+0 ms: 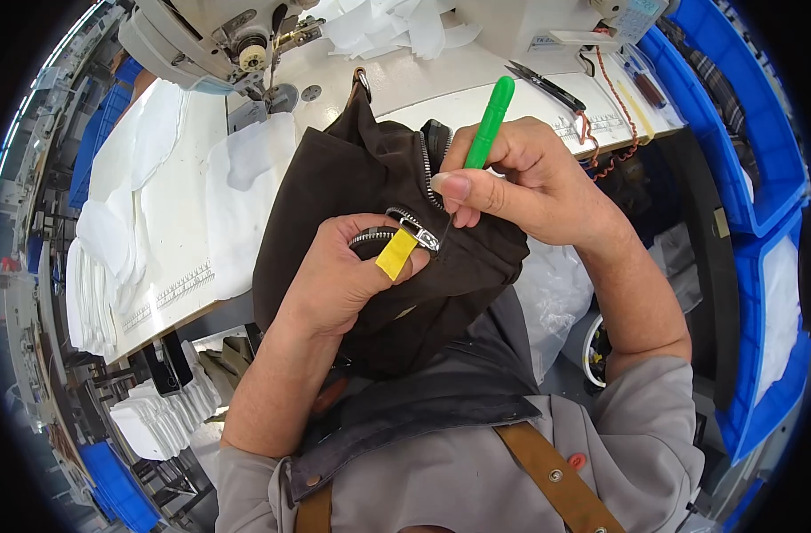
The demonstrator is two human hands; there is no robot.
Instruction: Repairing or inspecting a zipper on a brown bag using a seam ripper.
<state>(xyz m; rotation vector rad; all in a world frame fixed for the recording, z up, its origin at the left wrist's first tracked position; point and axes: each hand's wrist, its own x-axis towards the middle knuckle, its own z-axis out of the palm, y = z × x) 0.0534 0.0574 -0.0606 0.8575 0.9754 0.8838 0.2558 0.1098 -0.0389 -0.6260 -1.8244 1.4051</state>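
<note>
A dark brown fabric piece (pixel 325 191), shaped like a bag, lies across my lap and against the table edge. An open metal-toothed zipper (pixel 427 164) runs along it, curling into a loop at its lower end. My left hand (pixel 334 275) is closed on that lower end, beside the silver slider (pixel 419 234) and a yellow tab (pixel 396 255). My right hand (pixel 534 182) grips a slim green-handled tool (pixel 491 120), rounded end up. Its working tip is hidden by the fingers near the zipper, so its kind does not show.
A sewing machine (pixel 236 40) stands at the far left of the white table (pixel 187 293). White cut pieces (pixel 245 178) lie beside it. Black thread snips (pixel 547 86) on a coiled cord rest at the back right. Blue bins (pixel 747 338) line the right side.
</note>
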